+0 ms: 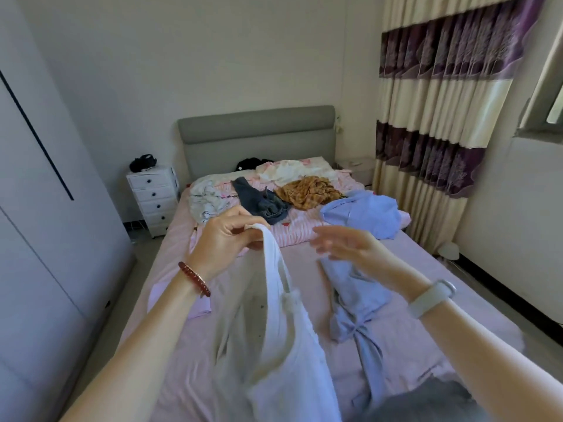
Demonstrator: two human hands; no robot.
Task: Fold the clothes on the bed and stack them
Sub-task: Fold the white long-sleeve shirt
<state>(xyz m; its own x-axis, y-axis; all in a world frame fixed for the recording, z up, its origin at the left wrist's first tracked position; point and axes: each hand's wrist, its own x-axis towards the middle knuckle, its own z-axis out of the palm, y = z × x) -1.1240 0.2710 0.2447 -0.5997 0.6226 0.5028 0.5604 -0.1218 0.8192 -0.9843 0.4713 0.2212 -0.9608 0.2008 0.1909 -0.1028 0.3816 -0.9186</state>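
Observation:
My left hand (227, 236) pinches the strap of a white top (283, 345) and holds it up over the pink bed (182, 376); the garment hangs down toward me. My right hand (344, 243) hovers open and blurred to the right of the strap, holding nothing. Below it lies a light blue garment (356, 296) stretched along the sheet. Farther up the bed lie a blue shirt (365, 213), an orange patterned garment (310, 191), dark jeans (259, 201), a white printed garment (207, 199) and a pale garment (292, 170).
A grey headboard (256, 135) stands against the far wall. A white drawer unit (154, 199) with a dark item on top is left of the bed, a wardrobe (45, 223) fills the left side, and striped curtains (441, 117) hang at the right.

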